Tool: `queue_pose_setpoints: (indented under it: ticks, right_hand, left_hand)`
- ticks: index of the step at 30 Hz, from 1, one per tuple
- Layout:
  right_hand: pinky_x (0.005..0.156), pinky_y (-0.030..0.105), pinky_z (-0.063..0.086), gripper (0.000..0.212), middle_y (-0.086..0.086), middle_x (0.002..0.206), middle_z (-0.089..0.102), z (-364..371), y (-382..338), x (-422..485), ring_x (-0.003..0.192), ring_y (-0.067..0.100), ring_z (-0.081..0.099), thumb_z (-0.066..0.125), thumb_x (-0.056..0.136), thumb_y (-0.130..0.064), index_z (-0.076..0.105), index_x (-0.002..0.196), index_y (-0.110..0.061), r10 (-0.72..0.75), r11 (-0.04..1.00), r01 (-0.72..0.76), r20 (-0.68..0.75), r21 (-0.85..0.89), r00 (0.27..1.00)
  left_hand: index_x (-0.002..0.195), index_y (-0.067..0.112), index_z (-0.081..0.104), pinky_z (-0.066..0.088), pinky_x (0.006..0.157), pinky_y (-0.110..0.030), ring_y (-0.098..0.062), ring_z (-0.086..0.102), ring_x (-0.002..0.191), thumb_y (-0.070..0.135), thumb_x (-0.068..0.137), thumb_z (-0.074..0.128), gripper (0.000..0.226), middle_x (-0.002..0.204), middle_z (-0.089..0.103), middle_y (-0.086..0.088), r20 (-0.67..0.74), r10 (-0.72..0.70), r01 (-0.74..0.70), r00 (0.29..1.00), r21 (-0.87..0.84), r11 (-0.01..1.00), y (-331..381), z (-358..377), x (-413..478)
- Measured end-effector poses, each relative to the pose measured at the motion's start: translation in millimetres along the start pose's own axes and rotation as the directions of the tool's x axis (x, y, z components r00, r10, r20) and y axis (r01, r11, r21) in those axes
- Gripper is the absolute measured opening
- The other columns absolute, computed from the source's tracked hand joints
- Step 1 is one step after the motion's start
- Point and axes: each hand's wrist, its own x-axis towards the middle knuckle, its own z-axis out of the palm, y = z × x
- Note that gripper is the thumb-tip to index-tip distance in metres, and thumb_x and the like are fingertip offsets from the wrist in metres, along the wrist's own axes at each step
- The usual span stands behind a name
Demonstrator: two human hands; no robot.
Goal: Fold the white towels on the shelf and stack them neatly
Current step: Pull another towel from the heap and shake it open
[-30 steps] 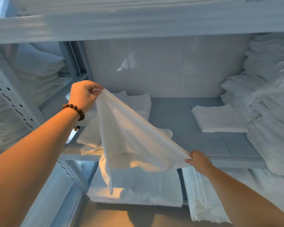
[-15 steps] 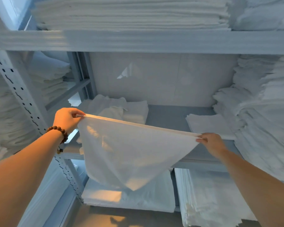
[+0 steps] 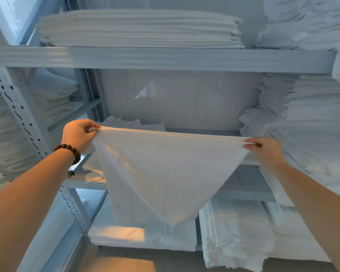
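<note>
A thin white towel (image 3: 161, 173) hangs stretched in front of the middle shelf (image 3: 243, 193), its top edge taut and its lower part dropping to a point. My left hand (image 3: 78, 135), with a bead bracelet at the wrist, pinches the towel's left top corner. My right hand (image 3: 265, 152) pinches the right top corner. Behind the towel, a small heap of unfolded white towels (image 3: 126, 123) lies at the shelf's back left; most of the heap is hidden.
A tall pile of folded white linen (image 3: 312, 134) fills the shelf's right side. A neat folded stack (image 3: 139, 28) sits on the upper shelf. More stacks (image 3: 238, 232) lie on the shelf below. A perforated metal upright (image 3: 18, 114) stands at left.
Both hands have lifted and pulled apart, drawing the towel's top edge from slanted to level and taut. The view has tilted upward, showing the upper shelf.
</note>
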Motion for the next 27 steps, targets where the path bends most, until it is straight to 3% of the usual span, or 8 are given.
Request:
queue_pose_setpoints:
  ticks: [4, 8, 10, 12, 16, 20, 25, 27]
  right_hand:
    - [0.086, 0.032, 0.039, 0.023, 0.018, 0.11, 0.069, -29.3, -6.4, 1.7, 0.102, 0.033, 0.061, 0.062, 0.089, -0.016, 0.071, 0.107, -0.005, -0.126, 0.968, 0.142, 0.087, -0.206, 0.988]
    - [0.086, 0.044, 0.047, 0.024, 0.021, 0.11, 0.067, -41.2, -10.4, 2.7, 0.101, 0.038, 0.06, 0.057, 0.092, -0.014, 0.069, 0.107, 0.0, -0.106, 0.955, 0.137, 0.13, -0.263, 0.986]
    - [0.082, 0.034, 0.045, 0.025, 0.022, 0.109, 0.067, -41.4, -11.1, 2.8, 0.101, 0.037, 0.06, 0.059, 0.091, -0.015, 0.069, 0.106, 0.001, -0.061, 0.954, 0.103, 0.156, -0.281, 0.986]
    - [0.075, 0.024, 0.036, 0.024, 0.021, 0.108, 0.068, -41.5, -11.0, 1.7, 0.102, 0.034, 0.061, 0.062, 0.089, -0.017, 0.07, 0.106, -0.001, -0.046, 0.962, 0.082, 0.142, -0.26, 0.989]
    - [0.085, 0.029, 0.039, 0.024, 0.016, 0.111, 0.068, -43.4, -17.6, 5.0, 0.103, 0.028, 0.061, 0.06, 0.09, -0.015, 0.07, 0.108, -0.002, -0.1, 0.988, 0.101, 0.017, -0.115, 0.995]
    - [0.084, 0.033, 0.041, 0.027, 0.018, 0.11, 0.068, -33.3, -17.9, 5.0, 0.101, 0.029, 0.062, 0.062, 0.09, -0.016, 0.068, 0.111, 0.0, 0.013, 0.973, 0.036, 0.209, -0.229, 0.978]
    - [0.08, 0.031, 0.042, 0.021, 0.009, 0.1, 0.07, -24.2, -8.7, -2.5, 0.097, 0.026, 0.063, 0.068, 0.085, -0.018, 0.073, 0.1, -0.004, 0.031, 0.999, -0.033, 0.139, 0.013, 0.99]
    - [0.074, 0.025, 0.037, 0.02, 0.007, 0.095, 0.069, -17.8, -8.3, -2.1, 0.093, 0.025, 0.062, 0.068, 0.085, -0.018, 0.073, 0.098, -0.004, 0.035, 0.999, -0.027, 0.194, -0.042, 0.98]
  left_hand:
    - [0.082, 0.013, 0.073, 0.041, 0.074, -0.027, -0.02, 0.056, 0.073, 0.006, 0.081, 0.066, 0.01, 0.074, 0.064, -0.003, -0.024, 0.056, -0.056, 0.998, 0.006, 0.998, 16.6, -10.6, 6.2]
    - [0.081, 0.013, 0.072, 0.041, 0.073, -0.028, -0.02, 0.054, 0.073, 0.004, 0.08, 0.066, 0.011, 0.074, 0.062, -0.003, -0.008, 0.103, -0.102, 0.995, 0.045, 0.994, 29.0, -12.5, 7.7]
    - [0.079, 0.015, 0.071, 0.042, 0.072, -0.031, -0.02, 0.053, 0.075, 0.005, 0.08, 0.064, 0.012, 0.076, 0.062, -0.003, 0.031, 0.087, -0.089, 0.996, 0.101, 0.991, 31.9, -10.7, 4.9]
    - [0.08, 0.015, 0.071, 0.043, 0.072, -0.032, -0.021, 0.053, 0.076, 0.005, 0.08, 0.062, 0.014, 0.076, 0.062, -0.004, 0.036, 0.063, -0.067, 0.997, 0.12, 0.99, 30.8, -10.8, 1.8]
    - [0.08, 0.019, 0.068, 0.042, 0.071, -0.031, -0.019, 0.052, 0.074, 0.007, 0.08, 0.061, 0.015, 0.075, 0.059, 0.002, -0.074, 0.047, -0.041, 0.996, 0.074, 0.996, 28.6, -16.0, 4.7]
    - [0.078, 0.016, 0.068, 0.042, 0.071, -0.033, -0.019, 0.05, 0.077, 0.004, 0.079, 0.063, 0.012, 0.076, 0.057, 0.0, 0.071, 0.029, -0.038, 0.997, 0.127, 0.991, 25.4, -10.0, -1.2]
    - [0.078, 0.014, 0.069, 0.043, 0.073, -0.032, -0.021, 0.054, 0.079, 0.004, 0.079, 0.064, 0.012, 0.079, 0.063, -0.004, 0.094, -0.023, 0.013, 0.995, 0.112, 0.994, -2.2, -10.8, -10.1]
    - [0.078, 0.015, 0.069, 0.043, 0.072, -0.032, -0.021, 0.054, 0.077, 0.004, 0.08, 0.064, 0.012, 0.078, 0.063, -0.003, 0.098, -0.019, 0.009, 0.995, 0.101, 0.995, -7.6, -9.4, -11.8]
